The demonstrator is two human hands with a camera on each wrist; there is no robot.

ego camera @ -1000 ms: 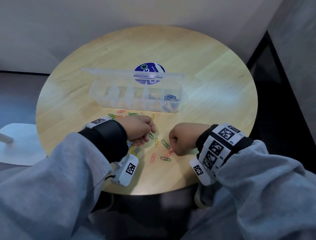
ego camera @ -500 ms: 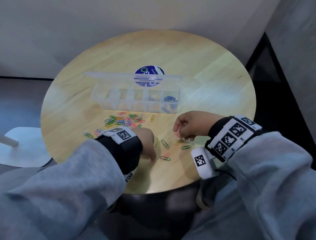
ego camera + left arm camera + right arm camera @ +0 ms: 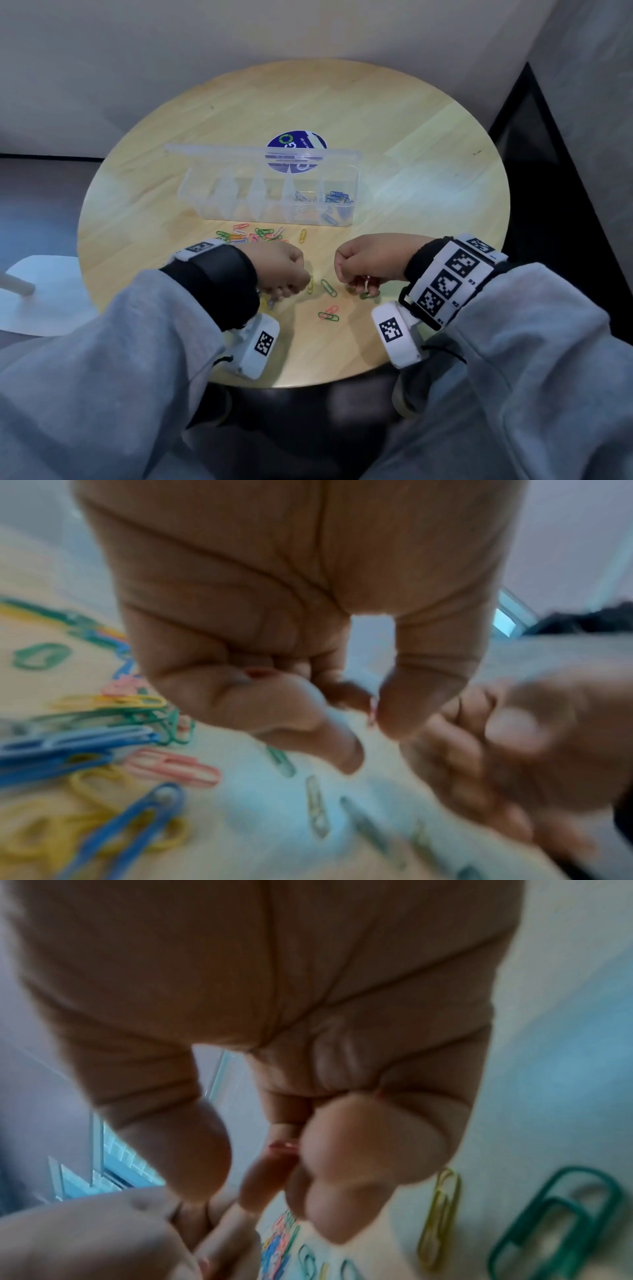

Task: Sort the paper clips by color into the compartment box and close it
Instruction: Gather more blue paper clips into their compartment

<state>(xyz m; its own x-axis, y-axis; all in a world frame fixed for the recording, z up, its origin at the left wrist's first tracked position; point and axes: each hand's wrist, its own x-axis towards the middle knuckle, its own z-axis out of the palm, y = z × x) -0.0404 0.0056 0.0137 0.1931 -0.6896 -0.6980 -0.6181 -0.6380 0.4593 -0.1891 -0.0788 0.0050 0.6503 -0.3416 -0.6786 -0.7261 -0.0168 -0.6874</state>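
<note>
Both hands hang low over the near edge of the round table (image 3: 394,113), fingers curled – the left hand (image 3: 277,265) pinches a pink clip (image 3: 372,712) between thumb and finger, the right hand (image 3: 370,260) holds a pink clip (image 3: 283,1144) tucked in its fingers. Between them lie loose clips (image 3: 328,287). Farther off sits a heap of mixed clips (image 3: 255,234) – beyond it the clear box (image 3: 270,192), lid open, blue clips (image 3: 337,197) in its right end compartment

Round wooden table (image 3: 394,144) bears open compartment box (image 3: 239,202), scattered paper clips (image 3: 260,234).
</note>
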